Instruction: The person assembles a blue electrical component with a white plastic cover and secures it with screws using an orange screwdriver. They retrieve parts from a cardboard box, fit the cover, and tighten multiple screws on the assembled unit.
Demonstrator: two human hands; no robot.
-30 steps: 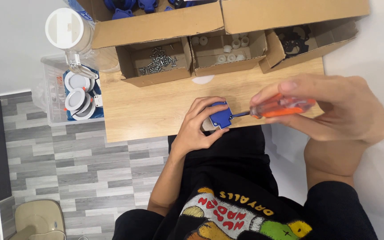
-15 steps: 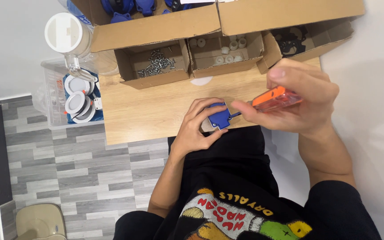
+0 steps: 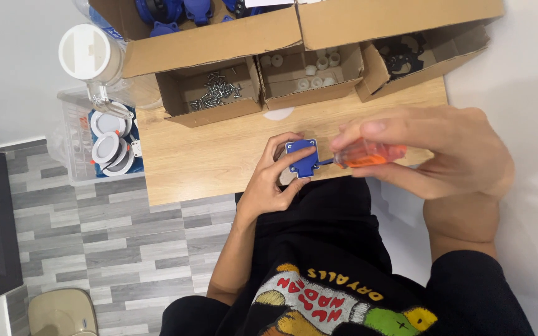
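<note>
Here left hand (image 3: 268, 186) grip clasps blue part (image 3: 302, 158); right hand (image 3: 434, 152) grip pinches orange screwdriver (image 3: 362, 155).

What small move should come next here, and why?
Probably keep turning the screwdriver in place. The right hand holds its orange handle with the tip at the edge of the blue part, which the left hand steadies at the wooden table edge.

A wooden table (image 3: 207, 155) carries three open cardboard boxes (image 3: 210, 93).
</note>
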